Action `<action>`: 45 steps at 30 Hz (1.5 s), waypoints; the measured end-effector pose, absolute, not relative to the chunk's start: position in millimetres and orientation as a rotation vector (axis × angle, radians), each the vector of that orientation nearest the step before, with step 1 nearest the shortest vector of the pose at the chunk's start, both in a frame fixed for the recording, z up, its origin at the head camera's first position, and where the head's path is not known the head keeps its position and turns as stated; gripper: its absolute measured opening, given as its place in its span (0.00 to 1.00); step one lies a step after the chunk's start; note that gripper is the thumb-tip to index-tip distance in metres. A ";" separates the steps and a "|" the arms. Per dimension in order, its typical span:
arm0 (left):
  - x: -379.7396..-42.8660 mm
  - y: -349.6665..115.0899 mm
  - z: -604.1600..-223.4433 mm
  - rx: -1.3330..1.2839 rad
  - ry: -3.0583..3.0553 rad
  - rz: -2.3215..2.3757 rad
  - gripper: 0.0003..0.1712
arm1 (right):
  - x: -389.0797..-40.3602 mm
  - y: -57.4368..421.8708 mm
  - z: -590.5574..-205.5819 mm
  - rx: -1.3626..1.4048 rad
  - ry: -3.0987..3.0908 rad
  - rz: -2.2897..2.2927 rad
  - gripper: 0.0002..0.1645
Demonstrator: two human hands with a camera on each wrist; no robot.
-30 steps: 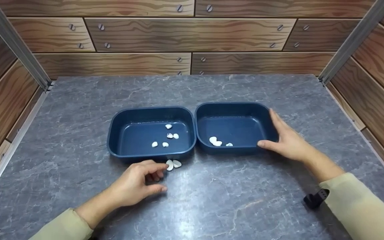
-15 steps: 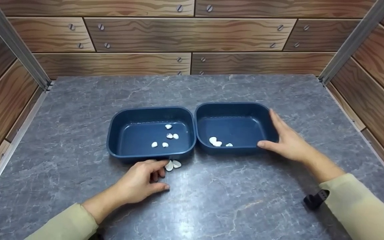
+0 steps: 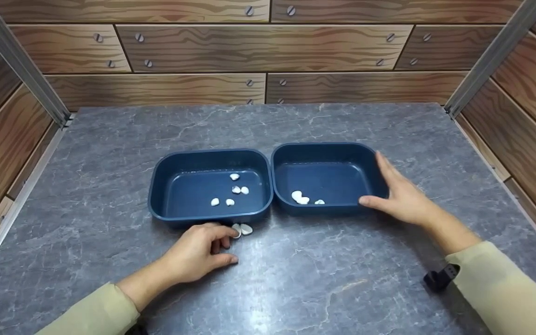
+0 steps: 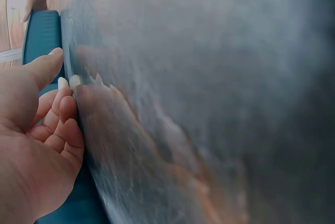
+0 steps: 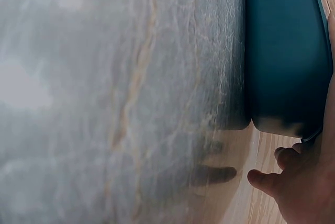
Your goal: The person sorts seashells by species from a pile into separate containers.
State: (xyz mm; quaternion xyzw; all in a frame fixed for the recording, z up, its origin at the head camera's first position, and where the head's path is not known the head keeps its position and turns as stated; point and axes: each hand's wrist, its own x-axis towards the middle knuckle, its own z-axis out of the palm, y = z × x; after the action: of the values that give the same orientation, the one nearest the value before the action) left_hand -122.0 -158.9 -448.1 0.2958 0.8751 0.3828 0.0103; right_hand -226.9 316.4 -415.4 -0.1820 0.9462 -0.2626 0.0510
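Two small white seashells [image 3: 246, 229] lie side by side on the table, just in front of the left blue bin [image 3: 210, 218]. The index finger of my left hand [image 3: 198, 253] touches the left one and partly covers it. Its thumb stands apart and the other fingers bend loosely. In the left wrist view, the pale shells [image 4: 63, 83] show beyond the fingertips. My right hand [image 3: 405, 197] rests against the right end of the right blue bin [image 3: 328, 209], thumb at the front rim and straight fingers along the side. Some of its fingers are hidden in the head view.
Several white shells [image 3: 230, 202] lie scattered in the left bin, and a small group of white shells [image 3: 297, 195] sits at the front left of the right bin. Both bins stand side by side on a grey marbled table [image 3: 324, 279]. Wood-patterned walls [image 3: 268, 49] enclose it.
My left hand has shifted slightly to the right, and its index finger now covers more of the left shell. My right hand stays at the right bin.
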 end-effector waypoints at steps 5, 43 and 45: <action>-122.4 -158.9 -448.4 0.937 2.742 1.187 0.18 | -227.4 316.6 -415.1 -0.549 2.873 -0.813 0.73; -119.5 -149.9 -448.1 0.867 2.814 1.154 0.12 | -228.4 317.1 -416.0 -0.528 2.866 -0.794 0.73; -118.4 -149.7 -447.5 0.878 2.820 1.163 0.13 | -228.5 317.0 -416.0 -0.532 2.866 -0.793 0.73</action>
State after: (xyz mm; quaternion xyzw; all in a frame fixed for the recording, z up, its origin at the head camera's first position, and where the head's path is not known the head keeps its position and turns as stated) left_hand -118.4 -149.7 -447.5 0.2766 0.8882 0.3665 -0.0163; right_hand -228.5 317.0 -416.0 -0.1759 0.9469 -0.2622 0.0603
